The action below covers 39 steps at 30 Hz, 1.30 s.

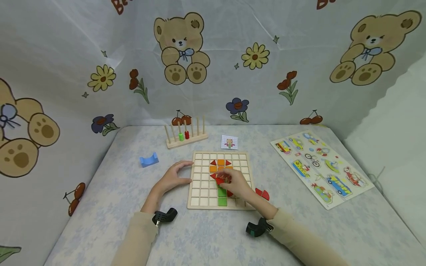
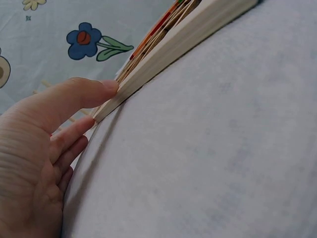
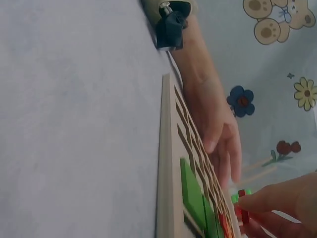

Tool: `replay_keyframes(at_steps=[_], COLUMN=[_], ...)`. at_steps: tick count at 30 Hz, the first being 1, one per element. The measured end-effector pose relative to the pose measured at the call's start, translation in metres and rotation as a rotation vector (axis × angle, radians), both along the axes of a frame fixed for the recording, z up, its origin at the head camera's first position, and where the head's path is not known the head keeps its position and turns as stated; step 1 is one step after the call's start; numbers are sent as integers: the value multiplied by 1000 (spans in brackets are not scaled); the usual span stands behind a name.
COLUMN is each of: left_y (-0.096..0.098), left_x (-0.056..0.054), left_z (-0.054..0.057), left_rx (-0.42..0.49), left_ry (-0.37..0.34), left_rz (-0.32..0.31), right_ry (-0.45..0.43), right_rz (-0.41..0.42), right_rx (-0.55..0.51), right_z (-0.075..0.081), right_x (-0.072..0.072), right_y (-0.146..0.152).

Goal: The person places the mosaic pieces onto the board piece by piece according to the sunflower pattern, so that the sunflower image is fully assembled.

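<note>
A square wooden grid board (image 1: 199, 203) lies on the table with orange squares (image 1: 221, 162), red triangles (image 1: 213, 162) and green squares (image 1: 222, 201) set in its cells. My right hand (image 1: 235, 181) is over the middle of the board, pinching a small red piece (image 3: 244, 207) between thumb and fingers; its full shape is hidden. At the board's left side, my left hand (image 1: 171, 179) is spread, thumb and fingertips against the edge (image 2: 130, 89). Two red rounded pieces (image 1: 264, 194) lie beside the board's right edge, near my right forearm.
Behind the board stand a wooden peg rack (image 1: 188, 141) with green and red beads and a small pattern card (image 1: 229, 142). A blue curved block (image 1: 149, 160) is to the left. A vehicle picture board (image 1: 321, 166) lies at the right. A printed cloth (image 1: 219, 40) hangs behind.
</note>
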<state>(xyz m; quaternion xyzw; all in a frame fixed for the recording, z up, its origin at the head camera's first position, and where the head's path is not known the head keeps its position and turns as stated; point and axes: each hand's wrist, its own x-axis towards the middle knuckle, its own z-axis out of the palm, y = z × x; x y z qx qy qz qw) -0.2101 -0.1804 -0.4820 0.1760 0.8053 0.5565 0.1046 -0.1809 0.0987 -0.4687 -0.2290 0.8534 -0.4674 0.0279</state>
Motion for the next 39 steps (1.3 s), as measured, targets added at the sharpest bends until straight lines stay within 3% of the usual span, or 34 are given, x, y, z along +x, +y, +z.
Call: replay_keyframes(at_steps=[5, 11, 21, 39], left_y=[1, 0, 0, 0], left_x=[0, 2, 3, 3], left_z=[1, 6, 7, 7], left_rx=[-9, -35, -43, -49], left_ry=[0, 13, 16, 25], left_rz=[-7, -11, -12, -8], right_ry=[-26, -47, -17, -38], right_rz=[95, 159, 120, 181], right_rx=[5, 7, 22, 19], right_z=[0, -3, -10, -8], right_x=[-5, -10, -10, -9], right_y=[-30, -43, -46, -50])
